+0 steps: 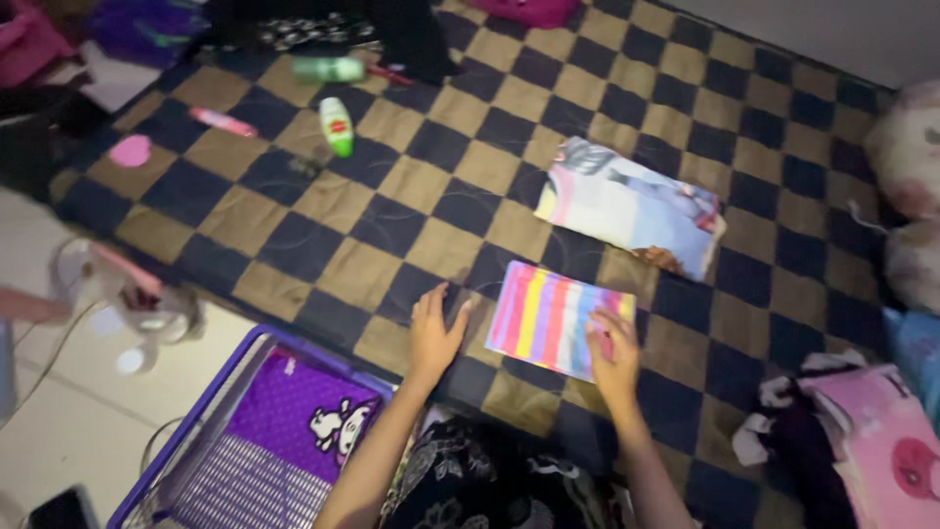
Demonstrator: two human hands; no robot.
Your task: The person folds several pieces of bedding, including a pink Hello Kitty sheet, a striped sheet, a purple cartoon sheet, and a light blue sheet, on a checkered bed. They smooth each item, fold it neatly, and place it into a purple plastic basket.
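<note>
A folded cloth with pink, yellow and blue stripes (548, 318) lies on the black-and-tan checkered quilt (323, 230). My right hand (614, 355) rests flat on the cloth's right lower corner, fingers apart. Just left of the cloth, my left hand (434, 331) lies flat on the quilt with fingers spread, holding nothing. Behind the striped cloth sits a second folded cloth (630, 206), pale with pink and blue patches.
A purple basket (211, 416) with a purple cartoon-print cloth stands at the lower left. A green bottle (336, 125), a pink tube (222, 121) and another green bottle (328, 69) lie at the far left of the quilt. Pink clothes (871, 431) pile at the right.
</note>
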